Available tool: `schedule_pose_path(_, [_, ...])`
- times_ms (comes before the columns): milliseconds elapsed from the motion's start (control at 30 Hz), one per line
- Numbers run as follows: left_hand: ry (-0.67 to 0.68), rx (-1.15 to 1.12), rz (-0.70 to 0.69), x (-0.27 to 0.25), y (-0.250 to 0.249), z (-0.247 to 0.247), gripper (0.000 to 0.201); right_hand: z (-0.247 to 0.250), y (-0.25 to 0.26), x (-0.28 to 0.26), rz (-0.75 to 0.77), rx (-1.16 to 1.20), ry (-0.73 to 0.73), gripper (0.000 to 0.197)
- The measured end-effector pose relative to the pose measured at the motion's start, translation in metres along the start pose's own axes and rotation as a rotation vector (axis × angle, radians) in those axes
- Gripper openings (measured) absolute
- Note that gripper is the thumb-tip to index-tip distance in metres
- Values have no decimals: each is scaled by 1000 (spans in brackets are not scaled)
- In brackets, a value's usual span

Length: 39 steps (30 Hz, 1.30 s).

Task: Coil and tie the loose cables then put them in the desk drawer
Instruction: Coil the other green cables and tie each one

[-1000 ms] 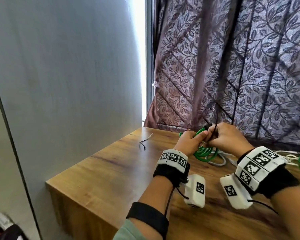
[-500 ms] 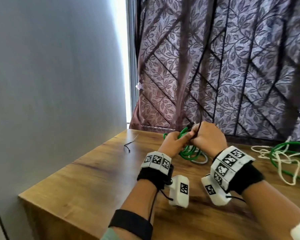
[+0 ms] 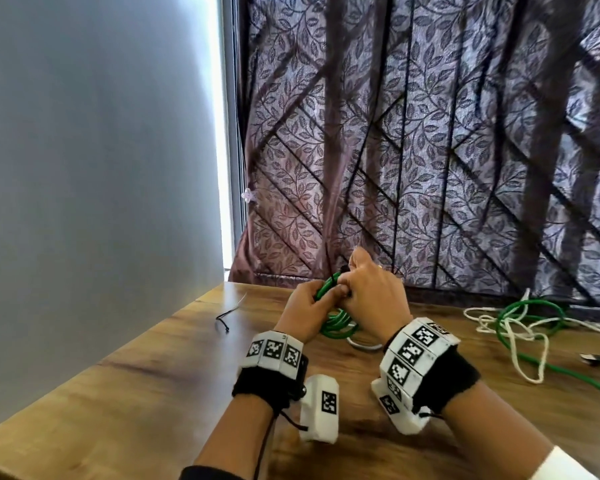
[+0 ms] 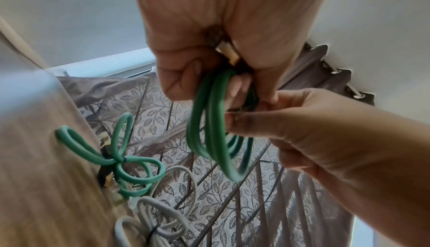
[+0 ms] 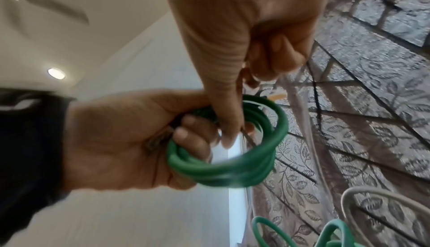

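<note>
While the left hand [image 3: 303,315] has its fingers [image 5: 190,135] curled tight round one side of the green cable coil [image 3: 336,323], the right hand [image 3: 371,296] is bunched up against the top of that same coil, fingers clenched and pinching something thin and dark there. Honestly can't tell what that dark bit is, too small and blurry. The coil hangs just above the wooden surface [image 3: 136,386], near the back edge by the patterned curtain [image 3: 430,150], with several loops stacked together. In the left wrist view the loops [image 4: 209,122] drop down out of the fist, and the right thumb presses in from the side.

Other stuff on the surface: a short black tie [image 3: 227,315] lying on its own off to the left, well apart from the hands. Over on the right there's a loose tangle of green cable [image 3: 530,320] and white cable [image 3: 513,337], not coiled. Right behind the hands, a green bundle tied in the middle [image 4: 118,161] and a grey cable bundle [image 4: 160,219] lie beside each other. Both wrists wear bands with black and white square markers [image 3: 274,351].
</note>
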State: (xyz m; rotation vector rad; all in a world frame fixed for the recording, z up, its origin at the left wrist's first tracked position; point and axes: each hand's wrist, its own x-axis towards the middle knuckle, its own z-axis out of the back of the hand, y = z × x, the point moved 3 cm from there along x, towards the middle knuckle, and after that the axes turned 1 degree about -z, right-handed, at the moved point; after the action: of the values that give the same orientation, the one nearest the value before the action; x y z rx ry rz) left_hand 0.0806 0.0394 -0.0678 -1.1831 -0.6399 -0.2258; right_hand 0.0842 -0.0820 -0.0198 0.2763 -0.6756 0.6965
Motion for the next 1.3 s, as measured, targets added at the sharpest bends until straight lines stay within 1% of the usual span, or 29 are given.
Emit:
schedule_pose_path(33, [-12, 68, -18, 1, 2, -1, 51, -2, -3, 1, -4, 18, 30, 15])
schedule_pose_path(67, [-36, 113, -12, 1, 2, 0, 55, -4, -6, 2, -3, 63, 75, 15])
schedule_pose_path(133, [-71, 131, 6, 2, 4, 4, 49, -5, -11, 6, 21, 215, 157, 12])
schedule_pose_path(167, [-61, 103, 12, 1, 3, 6, 44, -4, -13, 7, 30, 313, 201, 13])
schedule_pose_path(233, [-21, 40, 18, 0, 1, 10, 35, 0, -18, 9, 39, 576, 338, 15])
schedule_pose_path(267, [-2, -8, 30, 0, -1, 11, 32, 4, -22, 10, 33, 719, 381, 13])
schedule_pose_path(300, [15, -74, 51, 0, -2, 12, 30, 10, -27, 12, 4, 848, 353, 7])
schedule_pose_path(333, [39, -133, 81, -1, -5, 11, 27, 17, -35, 14, -57, 964, 266, 4])
schedule_pose_path(367, [74, -183, 105, -2, -8, 9, 25, 21, -46, 16, -131, 1055, 161, 6])
schedule_pose_path(400, [109, -224, 116, -4, -11, 6, 24, 23, -55, 17, -187, 1100, 89, 10])
schedule_pose_path(433, [137, -255, 116, -5, -13, 4, 25, 21, -62, 18, -213, 1083, 82, 15])
schedule_pose_path(467, [160, -269, 118, -6, -14, 1, 25, 15, -64, 19, -225, 1018, 151, 18])
schedule_pose_path(500, [175, -272, 124, -7, -15, -1, 26, 5, -65, 19, -237, 962, 254, 22])
schedule_pose_path(533, [184, -276, 135, -8, -16, -3, 26, -6, -65, 19, -266, 954, 334, 26])
schedule_pose_path(567, [191, -288, 146, -9, -15, -4, 26, -18, -64, 18, -316, 1010, 357, 31])
schedule_pose_path(633, [207, -328, 165, -10, -14, -5, 26, -33, -65, 15, -463, 1239, 320, 46])
schedule_pose_path(667, [224, -348, 169, -11, -15, -5, 25, -39, -65, 12, -528, 1359, 343, 57])
schedule_pose_path(700, [240, -369, 168, -11, -15, -6, 25, -44, -66, 8, -562, 1464, 434, 70])
schedule_pose_path(733, [252, -389, 166, -12, -17, -6, 25, -47, -65, 3, -568, 1557, 560, 82])
schedule_pose_path(767, [257, -408, 165, -12, -19, -6, 26, -49, -64, -1, -551, 1631, 679, 90])
schedule_pose_path(800, [255, -428, 165, -12, -20, -6, 27, -50, -62, -3, -525, 1675, 764, 92])
schedule_pose_path(833, [249, -451, 167, -12, -21, -5, 28, -49, -61, -5, -497, 1684, 801, 92])
schedule_pose_path(1000, [232, -521, 179, -13, -23, -3, 30, -48, -56, -4, -387, 1738, 836, 95])
schedule_pose_path(1067, [247, -528, 185, -13, -24, -5, 31, -50, -59, -2, -369, 1777, 832, 96])
schedule_pose_path(1167, [265, -541, 174, -14, -26, -5, 32, -52, -58, -3, -351, 1828, 876, 100])
schedule_pose_path(1233, [260, -560, 168, -14, -28, -4, 35, -51, -54, -5, -345, 1850, 905, 99])
schedule_pose_path(1300, [269, -567, 169, -15, -29, -3, 37, -49, -50, -5, -347, 1837, 890, 97])
